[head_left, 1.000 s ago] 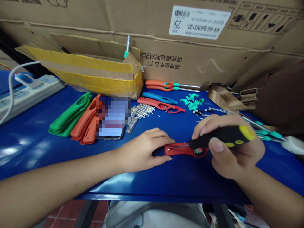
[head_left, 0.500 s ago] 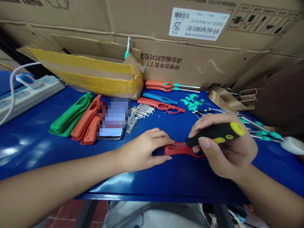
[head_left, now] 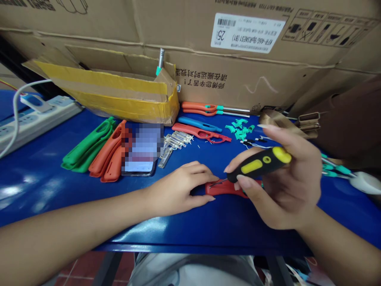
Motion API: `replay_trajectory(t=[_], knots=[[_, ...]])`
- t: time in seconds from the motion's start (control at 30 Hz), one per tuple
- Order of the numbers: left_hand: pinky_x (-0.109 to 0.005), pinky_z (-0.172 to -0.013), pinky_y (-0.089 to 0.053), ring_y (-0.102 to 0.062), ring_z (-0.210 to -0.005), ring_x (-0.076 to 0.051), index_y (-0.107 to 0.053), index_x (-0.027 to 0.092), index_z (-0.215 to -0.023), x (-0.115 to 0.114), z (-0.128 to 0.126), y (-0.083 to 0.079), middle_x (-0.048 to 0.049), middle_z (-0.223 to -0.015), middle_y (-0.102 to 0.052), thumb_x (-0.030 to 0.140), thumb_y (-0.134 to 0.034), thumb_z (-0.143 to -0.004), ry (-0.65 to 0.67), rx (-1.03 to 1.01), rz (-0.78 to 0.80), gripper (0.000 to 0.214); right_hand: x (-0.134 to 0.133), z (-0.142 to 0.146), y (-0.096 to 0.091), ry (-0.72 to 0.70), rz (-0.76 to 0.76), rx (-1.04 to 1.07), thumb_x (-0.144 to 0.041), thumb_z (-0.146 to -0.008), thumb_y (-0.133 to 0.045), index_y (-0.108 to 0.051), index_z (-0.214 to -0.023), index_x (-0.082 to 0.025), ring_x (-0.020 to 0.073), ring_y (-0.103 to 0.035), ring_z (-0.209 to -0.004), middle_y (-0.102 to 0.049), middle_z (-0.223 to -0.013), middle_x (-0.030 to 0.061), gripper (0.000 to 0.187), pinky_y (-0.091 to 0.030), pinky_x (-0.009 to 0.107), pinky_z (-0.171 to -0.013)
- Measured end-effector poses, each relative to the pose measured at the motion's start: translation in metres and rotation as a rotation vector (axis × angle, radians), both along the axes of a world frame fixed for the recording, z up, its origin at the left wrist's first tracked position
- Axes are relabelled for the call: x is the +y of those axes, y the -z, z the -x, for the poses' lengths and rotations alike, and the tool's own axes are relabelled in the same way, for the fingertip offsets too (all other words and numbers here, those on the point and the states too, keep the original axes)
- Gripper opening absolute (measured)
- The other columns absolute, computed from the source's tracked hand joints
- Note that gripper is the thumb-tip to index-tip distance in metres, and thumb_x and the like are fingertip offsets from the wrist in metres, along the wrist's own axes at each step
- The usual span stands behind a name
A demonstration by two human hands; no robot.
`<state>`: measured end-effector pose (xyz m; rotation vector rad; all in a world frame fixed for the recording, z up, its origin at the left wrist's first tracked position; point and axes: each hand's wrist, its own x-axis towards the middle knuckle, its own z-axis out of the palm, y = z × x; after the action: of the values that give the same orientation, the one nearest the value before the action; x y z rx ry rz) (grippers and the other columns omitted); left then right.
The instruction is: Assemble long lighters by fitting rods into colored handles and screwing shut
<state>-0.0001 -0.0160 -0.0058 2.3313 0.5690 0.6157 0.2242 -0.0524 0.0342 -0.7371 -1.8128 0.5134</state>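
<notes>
The glossy blue counter (head_left: 184,236) bears, near the middle of its front edge, a red plastic lighter casing (head_left: 228,190). Toward the left edge lie a white plastic power strip (head_left: 44,119), hollow green plastic casings (head_left: 85,153), hollow orange plastic casings (head_left: 104,153) and a flat rectangular phone (head_left: 141,157). A yellow-taped brown cardboard box (head_left: 143,109) stands toward the back left corner; orange plastic lighters with silver metal tubes (head_left: 198,109) and small teal plastic pieces (head_left: 243,132) lie nearer the back edge.

Free nearside tabletop (head_left: 193,234), carton (head_left: 184,43) behind
</notes>
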Motion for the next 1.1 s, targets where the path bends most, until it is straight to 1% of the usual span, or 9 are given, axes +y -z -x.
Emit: replay_trajectory(t=[0.1, 0.17, 0.4, 0.63, 0.73, 0.87, 1.0, 1.07, 1.1], knots=[[-0.036, -0.098, -0.051, -0.063, -0.106, -0.022, -0.068, 0.016, -0.122, 0.0000, 0.0003, 0.0004, -0.0087, -0.112, -0.070, 0.026, -0.072, -0.094, 0.004, -0.003, -0.008, 0.029, 0.0047, 0.0014, 0.0018, 0.037, -0.104, -0.020, -0.010, -0.079, -0.077, -0.051, -0.148, -0.042, 0.0228, -0.075, -0.077, -0.062, -0.140, 0.0074, 0.081, -0.066, 0.040, -0.062], [-0.035, -0.098, -0.050, -0.063, -0.106, -0.022, -0.068, 0.016, -0.122, -0.0001, 0.0004, 0.0004, -0.0086, -0.113, -0.070, 0.025, -0.071, -0.095, 0.007, -0.007, -0.009, 0.029, 0.0056, 0.0016, 0.0016, 0.031, -0.106, -0.028, -0.007, -0.078, -0.079, -0.052, -0.148, -0.041, 0.0218, -0.075, -0.078, -0.065, -0.135, 0.0071, 0.082, -0.066, 0.038, -0.063], [-0.036, -0.099, -0.050, -0.063, -0.107, -0.022, -0.067, 0.014, -0.123, -0.0002, 0.0001, -0.0003, -0.0092, -0.113, -0.070, 0.025, -0.073, -0.094, 0.008, 0.006, -0.004, 0.032, -0.0017, -0.0021, -0.0009, -0.013, 0.084, -0.008, -0.011, -0.084, -0.069, -0.050, -0.149, -0.041, 0.0265, -0.075, -0.091, -0.057, -0.149, 0.0067, 0.074, -0.067, 0.039, -0.058], [-0.035, -0.097, -0.050, -0.062, -0.105, -0.021, -0.068, 0.016, -0.121, -0.0004, 0.0001, 0.0001, -0.0081, -0.111, -0.070, 0.025, -0.071, -0.095, 0.006, -0.015, -0.025, 0.028, 0.0044, -0.0036, 0.0003, 0.098, -0.109, -0.094, -0.011, -0.077, -0.083, -0.056, -0.146, -0.038, 0.0243, -0.076, -0.082, -0.071, -0.132, 0.0070, 0.079, -0.068, 0.040, -0.068], [-0.035, -0.098, -0.050, -0.062, -0.105, -0.021, -0.068, 0.016, -0.121, 0.0001, 0.0000, -0.0001, -0.0080, -0.112, -0.070, 0.025, -0.071, -0.095, 0.009, -0.010, -0.023, 0.028, 0.0051, -0.0034, 0.0006, 0.044, -0.125, -0.077, -0.013, -0.081, -0.079, -0.054, -0.148, -0.035, 0.0238, -0.076, -0.082, -0.068, -0.138, 0.0076, 0.076, -0.068, 0.038, -0.064], [-0.036, -0.099, -0.049, -0.062, -0.107, -0.022, -0.068, 0.013, -0.121, 0.0010, 0.0000, 0.0005, -0.0093, -0.114, -0.069, 0.027, -0.073, -0.094, 0.007, 0.009, -0.026, 0.031, 0.0050, -0.0037, -0.0001, -0.041, -0.041, -0.036, -0.012, -0.088, -0.069, -0.049, -0.154, -0.029, 0.0254, -0.077, -0.087, -0.065, -0.142, 0.0108, 0.071, -0.068, 0.037, -0.057], [-0.035, -0.097, -0.049, -0.062, -0.106, -0.022, -0.068, 0.013, -0.120, 0.0012, -0.0002, 0.0008, -0.0090, -0.112, -0.069, 0.024, -0.072, -0.094, 0.008, -0.009, -0.026, 0.029, 0.0078, -0.0039, -0.0044, 0.100, -0.295, -0.157, -0.017, -0.083, -0.080, -0.058, -0.146, -0.028, 0.0275, -0.077, -0.087, -0.076, -0.120, 0.0092, 0.068, -0.070, 0.041, -0.072], [-0.034, -0.097, -0.049, -0.062, -0.105, -0.021, -0.069, 0.014, -0.118, 0.0013, -0.0006, 0.0004, -0.0088, -0.113, -0.069, 0.024, -0.072, -0.094, 0.009, -0.004, -0.022, 0.026, 0.0080, -0.0040, -0.0050, 0.135, -0.350, -0.200, -0.018, -0.084, -0.081, -0.058, -0.146, -0.029, 0.0257, -0.077, -0.082, -0.078, -0.113, 0.0071, 0.067, -0.069, 0.039, -0.068], [-0.034, -0.097, -0.049, -0.062, -0.105, -0.021, -0.069, 0.014, -0.117, 0.0014, -0.0008, 0.0002, -0.0087, -0.113, -0.069, 0.024, -0.073, -0.094, 0.011, 0.000, -0.020, 0.026, 0.0075, -0.0040, -0.0046, 0.109, -0.325, -0.194, -0.018, -0.085, -0.078, -0.056, -0.148, -0.030, 0.0247, -0.076, -0.081, -0.077, -0.117, 0.0073, 0.067, -0.069, 0.037, -0.064]])
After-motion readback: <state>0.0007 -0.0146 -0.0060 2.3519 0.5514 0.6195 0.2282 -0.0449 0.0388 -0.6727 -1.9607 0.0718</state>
